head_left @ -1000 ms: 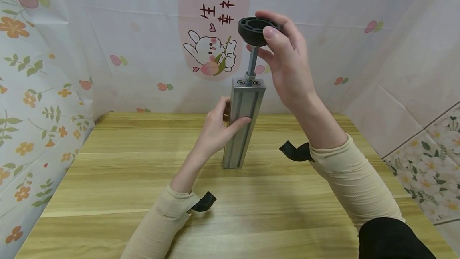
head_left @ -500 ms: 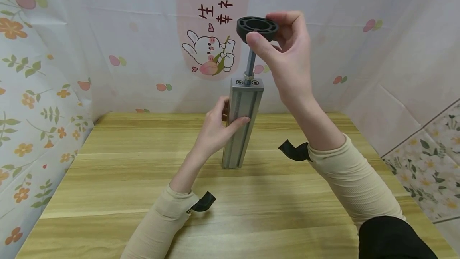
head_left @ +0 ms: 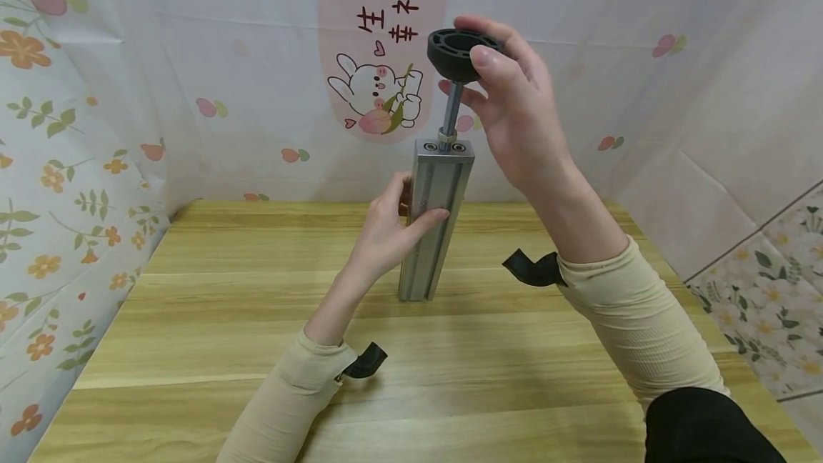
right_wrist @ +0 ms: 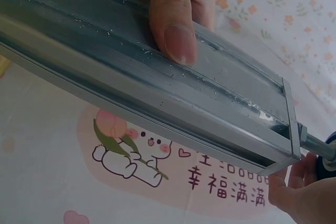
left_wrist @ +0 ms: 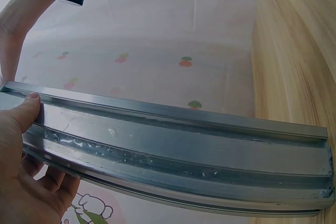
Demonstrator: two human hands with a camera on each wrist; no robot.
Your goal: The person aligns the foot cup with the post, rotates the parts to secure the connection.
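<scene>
A silver aluminium profile (head_left: 436, 188) stands upright on the wooden table, leaning slightly to the right at its top. My left hand (head_left: 386, 231) grips it around the middle, thumb across the front groove; in the left wrist view the profile (left_wrist: 157, 140) spans the frame. From its end plate rises a threaded rod (head_left: 453, 107) with a hex nut (head_left: 446, 137) at the base. A black round levelling foot (head_left: 450, 61) caps the rod. My right hand (head_left: 521, 116) holds the foot by its right side, thumb on the rim and fingers behind; some fingertips are hidden.
The wooden table (head_left: 225, 320) meets a printed white curtain (head_left: 244, 77) at the back and left. A tiled wall (head_left: 765, 277) stands on the right. Black strap ends (head_left: 365, 361) stick out from both sleeve cuffs.
My right hand's thumb moved to the front of the foot half a second ago and is now back on its right rim. The left hand and profile stay nearly still.
</scene>
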